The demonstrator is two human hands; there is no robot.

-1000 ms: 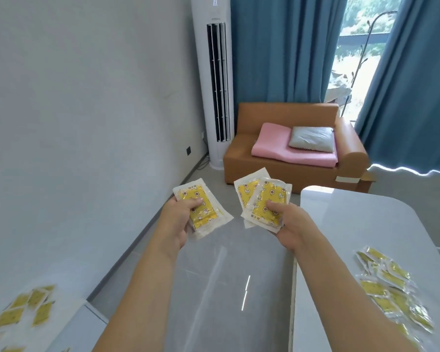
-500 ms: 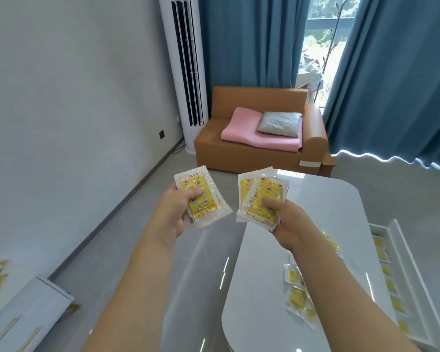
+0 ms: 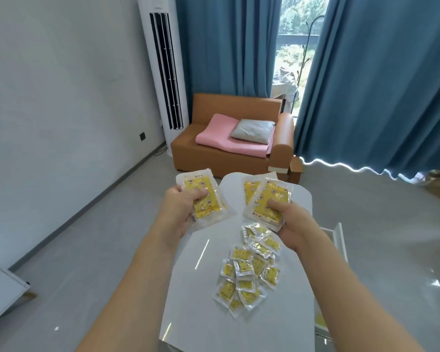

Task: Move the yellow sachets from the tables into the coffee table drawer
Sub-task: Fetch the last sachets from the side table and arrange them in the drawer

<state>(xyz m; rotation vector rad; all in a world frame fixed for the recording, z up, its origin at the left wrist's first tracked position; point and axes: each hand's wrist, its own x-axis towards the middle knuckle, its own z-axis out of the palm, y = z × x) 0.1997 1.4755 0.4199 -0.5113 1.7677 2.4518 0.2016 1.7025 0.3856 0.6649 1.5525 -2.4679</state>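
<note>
Both forearms reached forward at frame centre. Left hand (image 3: 181, 212) gripped yellow clear-edged plastic sachets (image 3: 203, 199), thumb on top; right hand (image 3: 294, 224) pinched a second fanned bunch (image 3: 267, 199) above the white coffee table (image 3: 188, 288), where a loose sachet pile (image 3: 249, 268) lay lower centre.

Sachet pile (image 3: 249, 270) on table (image 3: 196, 288); sofa (image 3: 229, 146) behind; drawer (image 3: 338, 240) right.

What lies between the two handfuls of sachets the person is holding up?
Nothing is held there. In the head view, the gap between the left hand's sachets and the right hand's sachets shows only bare white tabletop.
</note>
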